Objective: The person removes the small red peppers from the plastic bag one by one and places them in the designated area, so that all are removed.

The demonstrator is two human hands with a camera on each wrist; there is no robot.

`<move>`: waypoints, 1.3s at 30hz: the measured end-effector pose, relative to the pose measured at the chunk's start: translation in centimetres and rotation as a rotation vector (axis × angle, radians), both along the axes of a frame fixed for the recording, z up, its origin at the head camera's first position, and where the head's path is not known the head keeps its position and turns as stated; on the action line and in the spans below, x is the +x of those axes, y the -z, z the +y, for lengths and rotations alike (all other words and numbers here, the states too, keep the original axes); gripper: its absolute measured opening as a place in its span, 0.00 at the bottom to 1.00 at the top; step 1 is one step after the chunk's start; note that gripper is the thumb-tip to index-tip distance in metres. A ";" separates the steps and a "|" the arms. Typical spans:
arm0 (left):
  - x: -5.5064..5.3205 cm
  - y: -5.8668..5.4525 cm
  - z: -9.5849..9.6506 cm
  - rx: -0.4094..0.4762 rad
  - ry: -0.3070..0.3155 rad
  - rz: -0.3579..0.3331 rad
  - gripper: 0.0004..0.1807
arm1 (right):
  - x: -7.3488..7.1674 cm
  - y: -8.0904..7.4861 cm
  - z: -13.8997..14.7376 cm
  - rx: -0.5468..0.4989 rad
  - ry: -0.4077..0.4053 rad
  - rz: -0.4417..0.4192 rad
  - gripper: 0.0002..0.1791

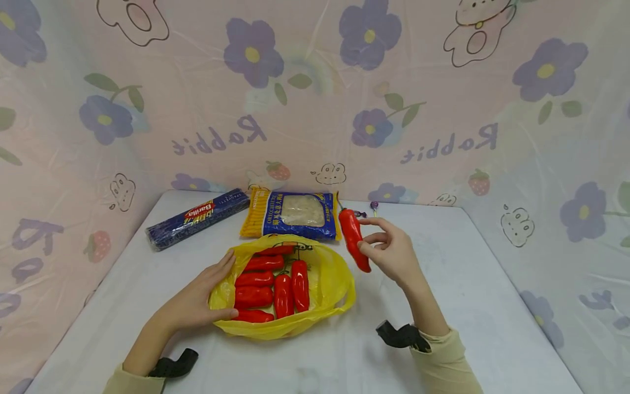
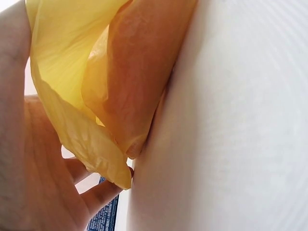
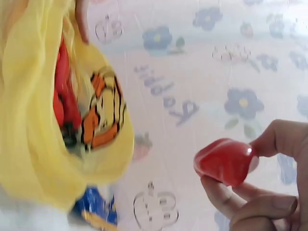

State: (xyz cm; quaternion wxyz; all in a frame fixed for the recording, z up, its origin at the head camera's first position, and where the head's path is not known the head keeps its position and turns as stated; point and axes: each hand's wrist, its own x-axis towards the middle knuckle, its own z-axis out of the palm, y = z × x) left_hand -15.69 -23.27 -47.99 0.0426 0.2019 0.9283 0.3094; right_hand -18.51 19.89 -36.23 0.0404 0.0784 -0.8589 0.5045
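Observation:
In the head view my right hand (image 1: 391,249) pinches a red chili pepper (image 1: 352,238) between thumb and fingers, its stem pointing up, to the right of the bag. The right wrist view shows the same pepper (image 3: 225,161) end-on, raised beside the bag. A yellow plastic bag (image 1: 325,312) lies with its mouth facing up, and several red peppers (image 1: 284,295) are inside. My left hand (image 1: 202,293) holds the bag's left side, thumb at the near rim and fingers at the far rim. In the left wrist view its fingers curve around the yellow plastic.
Behind the bag lies a blue and yellow pasta packet (image 1: 302,216). A dark blue spaghetti packet (image 1: 199,219) is slanted at the back left. Purple-topped lollipops (image 1: 374,206) lie behind the right hand. A patterned curtain (image 1: 305,109) encloses the white table (image 1: 472,306).

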 end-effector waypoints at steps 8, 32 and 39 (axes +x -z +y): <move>-0.1 -0.1 0.0 -0.008 -0.003 -0.001 0.66 | -2.9 2.6 3.8 0.055 0.245 0.052 0.26; -0.1 0.1 -0.1 0.011 0.006 0.005 0.65 | -6.2 10.3 6.3 0.150 0.348 -0.166 0.27; -0.1 0.3 0.0 -0.002 -0.001 0.007 0.65 | -6.4 11.5 5.9 0.178 0.368 -0.145 0.25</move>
